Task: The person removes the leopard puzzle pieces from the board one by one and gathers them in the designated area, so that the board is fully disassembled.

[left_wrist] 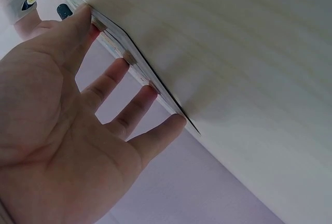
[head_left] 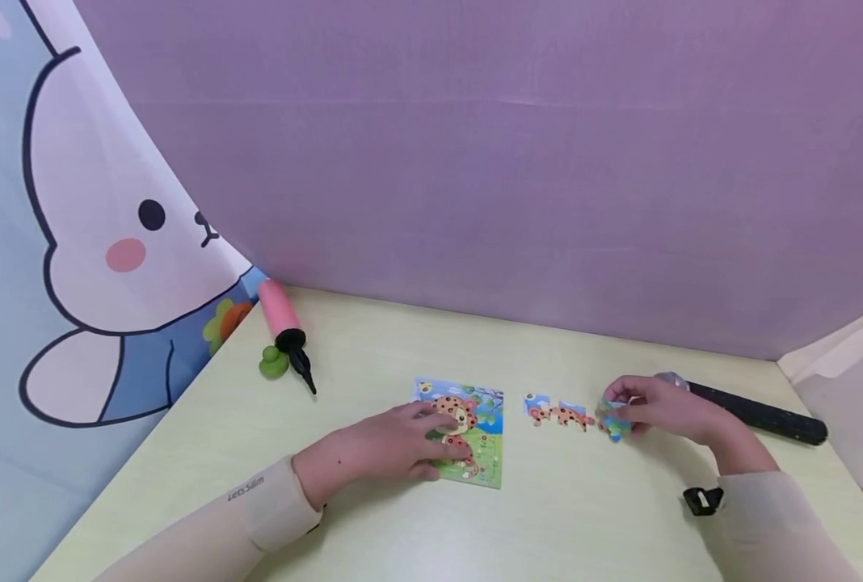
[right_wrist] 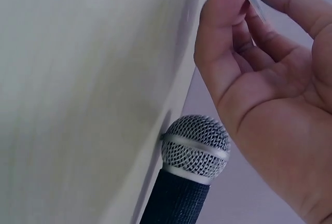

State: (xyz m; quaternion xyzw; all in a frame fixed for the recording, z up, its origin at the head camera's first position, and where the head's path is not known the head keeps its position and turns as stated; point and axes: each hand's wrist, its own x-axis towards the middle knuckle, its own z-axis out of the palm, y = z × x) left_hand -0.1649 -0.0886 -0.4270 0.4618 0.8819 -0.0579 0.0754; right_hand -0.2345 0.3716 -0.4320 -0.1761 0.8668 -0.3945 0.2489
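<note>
A jigsaw puzzle board [head_left: 491, 465] with a spotted cartoon animal on green and blue lies mid-table. My left hand [head_left: 384, 444] rests on its left part, fingers spread and slightly bent, covering some of the picture. In the left wrist view the fingertips touch the edge and top of the thin board [left_wrist: 140, 63]. Farther right, my right hand [head_left: 667, 411] pinches a blue-green puzzle piece [head_left: 616, 422] between thumb and fingers; the right wrist view shows only a sliver of it. Just left of that hand lie loose spotted puzzle pieces [head_left: 570, 414] on the table.
Behind the right hand lies a black microphone [head_left: 766, 414] with a silver mesh head [right_wrist: 196, 146]. At the back left are a pink hand pump [head_left: 280, 314] with a black nozzle and a small green duck toy [head_left: 274, 365]. A purple cloth wall [head_left: 475, 178] borders the table's far edge.
</note>
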